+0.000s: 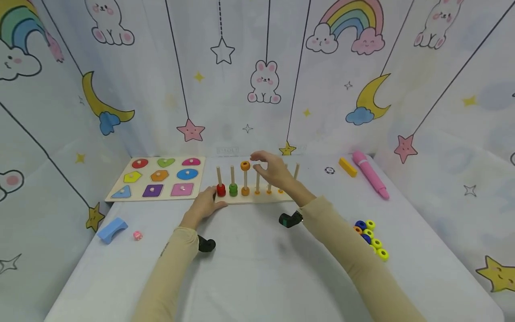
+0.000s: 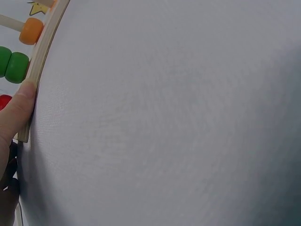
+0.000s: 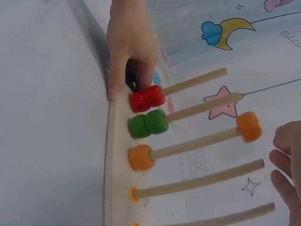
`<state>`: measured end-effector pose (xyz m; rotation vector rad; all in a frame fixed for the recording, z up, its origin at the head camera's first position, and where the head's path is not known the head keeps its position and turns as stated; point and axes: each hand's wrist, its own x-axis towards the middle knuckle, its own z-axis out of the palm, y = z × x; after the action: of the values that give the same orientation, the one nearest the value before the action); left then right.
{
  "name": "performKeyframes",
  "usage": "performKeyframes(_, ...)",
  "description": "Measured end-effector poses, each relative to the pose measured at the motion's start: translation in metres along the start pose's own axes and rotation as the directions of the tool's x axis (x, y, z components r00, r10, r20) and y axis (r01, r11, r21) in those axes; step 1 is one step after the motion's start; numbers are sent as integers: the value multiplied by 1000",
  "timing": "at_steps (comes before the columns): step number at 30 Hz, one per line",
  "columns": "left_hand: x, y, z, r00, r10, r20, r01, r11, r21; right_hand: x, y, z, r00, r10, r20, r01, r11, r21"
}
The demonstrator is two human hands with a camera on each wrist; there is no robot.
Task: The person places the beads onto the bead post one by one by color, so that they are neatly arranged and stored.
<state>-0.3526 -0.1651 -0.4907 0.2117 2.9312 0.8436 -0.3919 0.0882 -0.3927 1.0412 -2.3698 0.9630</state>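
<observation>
A wooden peg board point(image 1: 257, 197) with upright pegs stands at the back of the table. Two red beads point(image 3: 147, 98) sit on its leftmost peg and two green beads point(image 3: 148, 124) on the one beside it. The third peg has an orange bead point(image 3: 141, 157) at its base and another orange bead point(image 1: 245, 166) at its very top. My left hand point(image 1: 204, 205) grips the board's left end, thumb along the front edge. Beside the top orange bead is my right hand point(image 1: 275, 171), fingers loosely curved and apart from it, holding nothing.
A shape puzzle board point(image 1: 137, 194) lies at the back left. Front left are a blue arch block point(image 1: 112, 230) and a small pink piece point(image 1: 137, 235). Loose beads point(image 1: 376, 243) gather on the right. Behind them lie a yellow block point(image 1: 348, 167) and a pink marker point(image 1: 371, 175).
</observation>
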Motion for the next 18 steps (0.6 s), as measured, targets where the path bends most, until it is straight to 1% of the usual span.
performKeyframes(2, 0, 0, -1, 1000, 0, 7, 0, 1000, 7, -9, 4, -7, 1000, -11, -27, 11, 1000, 9)
performKeyframes(4, 1, 0, 0, 1000, 5, 11, -5, 1000, 15, -22, 10, -15, 998, -11, -58, 13, 999, 37)
performKeyframes(6, 1, 1, 2, 1000, 14, 13, -15, 999, 28, -42, 16, -25, 996, 7, -85, 0, 997, 82)
performKeyframes(9, 2, 2, 4, 1000, 20, 22, -21, 999, 31, -77, 29, -43, 994, 39, -104, -25, 991, 129)
performKeyframes(11, 2, 3, 5, 999, 14, 34, -15, 1000, 28, -102, 34, -59, 993, 61, -106, -46, 989, 142)
performKeyframes(15, 4, 3, 2, 999, 7, 41, -8, 1000, 23, -146, 43, -97, 990, 118, -80, -107, 986, 126)
performKeyframes(17, 5, 2, 0, 999, 13, 33, -14, 1000, 24, -166, 51, -115, 984, 170, -57, -163, 981, 105)
performKeyframes(18, 6, 1, -1, 999, 17, 29, -18, 1000, 23, -176, 58, -122, 979, 201, -43, -197, 977, 87)
